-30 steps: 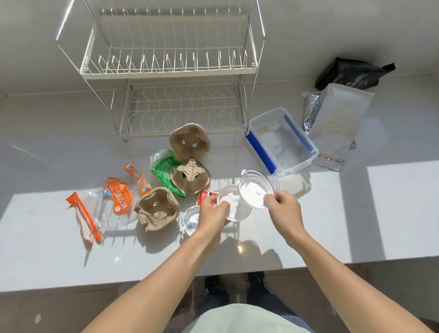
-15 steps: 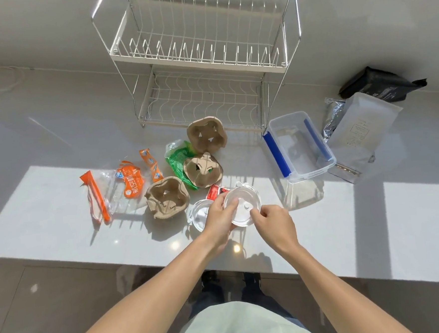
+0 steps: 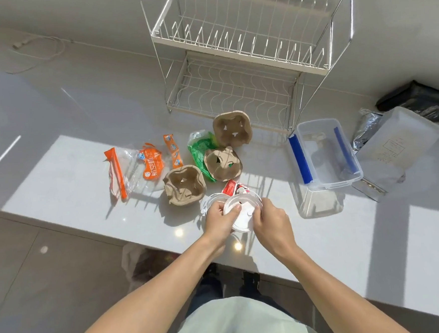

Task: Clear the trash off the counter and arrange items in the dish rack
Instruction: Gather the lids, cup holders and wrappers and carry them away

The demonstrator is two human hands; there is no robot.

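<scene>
White counter (image 3: pixel 66 182), sunlit in patches, and plenty strewn across it. Count with me: three brown pulp cup carriers, one by the rack's foot (image 3: pixel 232 129), one in the middle (image 3: pixel 222 164), one nearest the front edge (image 3: pixel 184 185). One green plastic wrapper (image 3: pixel 199 149) tucked under the middle carrier. Orange-printed clear wrappers (image 3: pixel 135 167) lie off to the left, exact number hard to tell. One small red packet (image 3: pixel 231 186) peeks out just behind the hands. One two-tier white wire dish rack (image 3: pixel 249 52) stands at the back with nothing in it. One clear storage box with blue clips (image 3: pixel 324 153) sits to its right, and beyond that a white pouch (image 3: pixel 394 149), a silver foil bag (image 3: pixel 366 127) and a black bag (image 3: pixel 416 98).

Now the hands, both near the front edge. Left hand (image 3: pixel 218 219) has its fingers curled round the rim of a clear plastic cup (image 3: pixel 242 211), thumb over the top. Right hand (image 3: pixel 271 221) is curled too, pinching the same cup from the other side. That cup is see-through, round, glaring white in the sun. A second clear round piece (image 3: pixel 210 199) lies flat on the counter just left of it, touching the left hand's knuckles.
</scene>
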